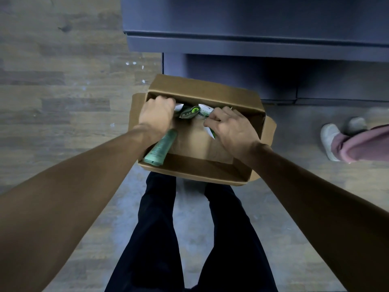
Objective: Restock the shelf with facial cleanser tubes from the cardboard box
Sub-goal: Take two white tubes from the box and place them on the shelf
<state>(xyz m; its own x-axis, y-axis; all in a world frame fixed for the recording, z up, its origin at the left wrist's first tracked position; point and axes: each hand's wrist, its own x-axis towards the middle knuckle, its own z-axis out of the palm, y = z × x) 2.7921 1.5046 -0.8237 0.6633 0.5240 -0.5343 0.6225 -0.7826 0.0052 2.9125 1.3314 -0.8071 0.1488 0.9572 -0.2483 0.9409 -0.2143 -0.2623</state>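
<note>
Nearest the camera, dark trousers stand on the wood floor. Just past them sits the cardboard box, open, with a green tube lying at its near-left corner. Both hands are inside: left hand curled round a white-ended tube, right hand pinching another tube. They look light, squishy and a bit slick, so I'd take them mid-body, not by the flat crimped end. Beyond is the dark shelf.
</note>
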